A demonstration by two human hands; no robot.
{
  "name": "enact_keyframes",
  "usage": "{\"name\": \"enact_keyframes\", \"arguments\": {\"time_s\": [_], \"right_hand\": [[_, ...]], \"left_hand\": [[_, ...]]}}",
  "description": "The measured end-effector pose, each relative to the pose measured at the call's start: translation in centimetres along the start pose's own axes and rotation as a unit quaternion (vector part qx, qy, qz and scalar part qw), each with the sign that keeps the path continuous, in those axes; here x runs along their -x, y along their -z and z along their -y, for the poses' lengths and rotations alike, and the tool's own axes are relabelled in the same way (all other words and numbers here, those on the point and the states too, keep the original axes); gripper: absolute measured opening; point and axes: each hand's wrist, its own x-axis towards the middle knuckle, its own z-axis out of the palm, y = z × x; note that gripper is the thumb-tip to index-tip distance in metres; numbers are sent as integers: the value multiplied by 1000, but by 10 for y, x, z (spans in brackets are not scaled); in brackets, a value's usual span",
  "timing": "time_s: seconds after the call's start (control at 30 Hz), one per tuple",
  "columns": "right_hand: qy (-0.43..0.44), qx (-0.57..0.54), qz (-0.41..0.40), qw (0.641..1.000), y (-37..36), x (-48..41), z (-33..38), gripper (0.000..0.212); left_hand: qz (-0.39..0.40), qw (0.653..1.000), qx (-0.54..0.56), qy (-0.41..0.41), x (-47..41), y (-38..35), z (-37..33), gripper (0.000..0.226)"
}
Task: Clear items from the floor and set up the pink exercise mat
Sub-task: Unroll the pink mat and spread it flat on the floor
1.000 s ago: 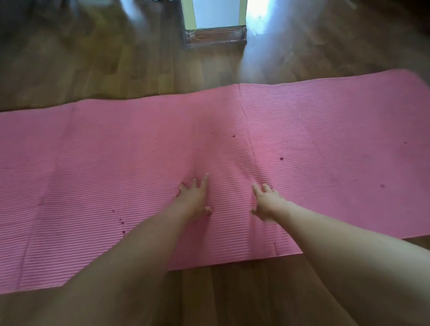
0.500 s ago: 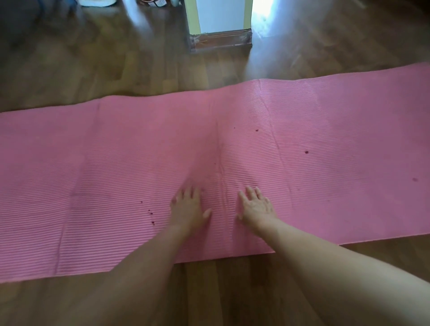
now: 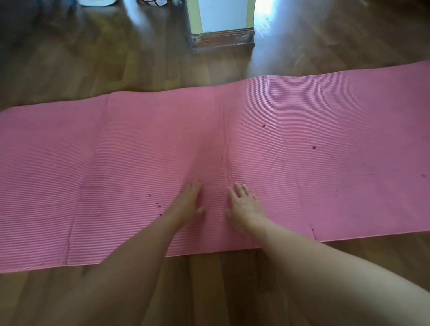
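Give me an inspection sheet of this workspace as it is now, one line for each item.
Surface: wooden floor, glossy, glare at the far side.
Job's things: pink mat unrolled flat on the floor; crease down its middle; small dark spots.
Clutter: blurred items at the far edge, cannot identify.
Grippers: left hand and right hand open, palms on the mat, one each side of the crease.
Cables: nothing seen.
Surroundings: wall end with brown skirting beyond the mat.

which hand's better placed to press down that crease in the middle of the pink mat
Right, probably. The right hand lies flat on the pink mat with its fingertips almost at the crease; the left hand rests farther off.
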Motion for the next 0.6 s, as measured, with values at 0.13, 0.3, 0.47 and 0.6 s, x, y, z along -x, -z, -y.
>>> {"name": "enact_keyframes", "arguments": {"time_s": [0.13, 0.3, 0.47, 0.6], "right_hand": [[27, 21, 28, 999, -5, 4, 4, 73], [8, 23, 28, 999, -4, -3, 1, 72], [-24, 10, 21, 999, 3, -8, -7, 74], [-25, 4, 8, 1000, 2, -5, 2, 72]], "left_hand": [[-4, 990, -80, 112, 17, 1, 35, 88], [30, 993, -38, 110, 9, 3, 38, 92], [56, 993, -34, 101, -4, 7, 28, 93], [43, 994, -39, 89, 1, 11, 27, 92]]}}
